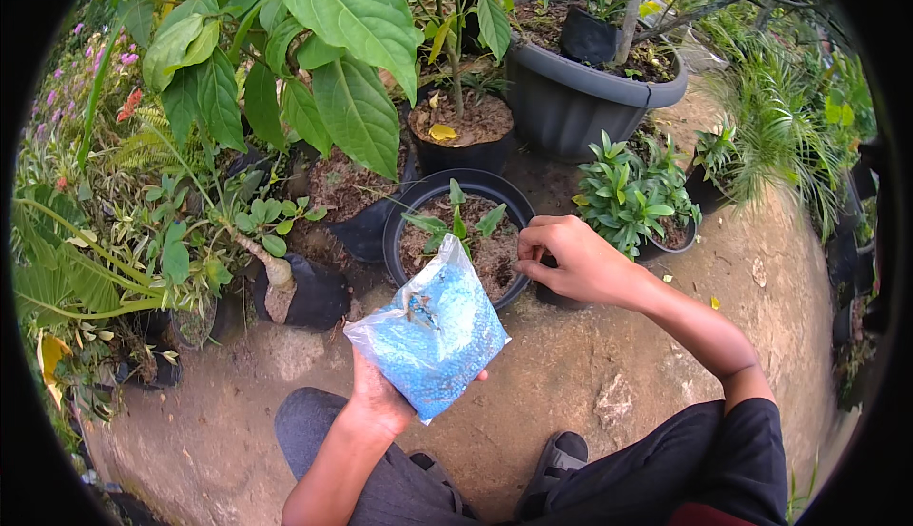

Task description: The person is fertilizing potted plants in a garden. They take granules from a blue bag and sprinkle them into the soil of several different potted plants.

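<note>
A clear plastic bag of blue granules (449, 340) rests on my left hand (381, 390), whose palm and fingers support it from below. The bag has a hole with torn edges in its upper face. Beyond it stands a round black pot (396, 241) with brown soil and a small green leafy plant (458, 223). My right hand (553, 255) is over the pot's right rim, thumb and fingertips pinched together; whether granules are between them cannot be seen. The bag hides the near part of the pot.
Large green leaves (356, 19) overhang the upper left. Behind are a black-potted plant (463, 151) and a big grey planter (585, 112). A bushy potted plant (635, 198) stands at right, a thick-stemmed plant in a black bag (317, 294) at left. My sandalled feet (560, 462) are on the brown ground.
</note>
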The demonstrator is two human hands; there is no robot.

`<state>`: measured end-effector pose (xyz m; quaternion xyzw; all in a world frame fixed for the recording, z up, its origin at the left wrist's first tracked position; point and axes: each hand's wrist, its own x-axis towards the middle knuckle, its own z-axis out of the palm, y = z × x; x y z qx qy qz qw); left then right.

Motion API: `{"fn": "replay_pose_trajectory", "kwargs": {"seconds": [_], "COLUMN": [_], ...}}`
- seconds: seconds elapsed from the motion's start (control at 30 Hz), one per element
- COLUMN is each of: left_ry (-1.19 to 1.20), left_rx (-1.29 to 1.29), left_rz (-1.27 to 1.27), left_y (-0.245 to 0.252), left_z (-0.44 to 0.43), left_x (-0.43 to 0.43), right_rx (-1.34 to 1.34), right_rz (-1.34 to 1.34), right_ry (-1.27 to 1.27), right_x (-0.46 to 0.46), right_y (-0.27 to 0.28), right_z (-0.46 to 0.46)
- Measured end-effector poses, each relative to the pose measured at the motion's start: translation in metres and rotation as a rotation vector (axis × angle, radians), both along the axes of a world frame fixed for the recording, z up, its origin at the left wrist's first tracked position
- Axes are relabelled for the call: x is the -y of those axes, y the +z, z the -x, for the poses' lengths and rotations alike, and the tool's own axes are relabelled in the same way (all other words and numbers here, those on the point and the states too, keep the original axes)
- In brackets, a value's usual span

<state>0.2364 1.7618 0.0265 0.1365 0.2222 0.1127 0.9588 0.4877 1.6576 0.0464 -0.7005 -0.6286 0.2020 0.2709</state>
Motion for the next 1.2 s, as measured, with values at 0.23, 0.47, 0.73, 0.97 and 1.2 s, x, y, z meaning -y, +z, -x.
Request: {"fn": "replay_pose_trajectory", "kwargs": {"seconds": [0.23, 0.47, 0.73, 0.97, 1.2], "left_ry": [-0.077, -0.165, -0.226, -0.237, -0.181], "left_rx": [-0.011, 0.015, -0.111, -0.143, -0.087], "left_rz": [-0.083, -0.131, -0.12, -0.061, -0.075], "left_y": [-0.003, -0.002, 0.013, 0.018, 0.012], "left_z": [-0.003, -0.006, -0.008, -0.008, -0.006], "left_x": [0.002, 0.008, 0.013, 0.014, 0.013], "right_rx": [-0.129, -0.018, -0.023, 0.0, 0.086], "right_rz": [-0.312, -0.451, -0.357, -0.225, -0.21], "right_ry": [0.001, 0.155, 0.341, 0.412, 0.368], "right_x": [0.001, 0.004, 0.004, 0.003, 0.005], "right_y": [0.032, 0.055, 0.065, 0.061, 0.062], "right_z": [0.027, 0.048, 0.064, 0.065, 0.064]}}
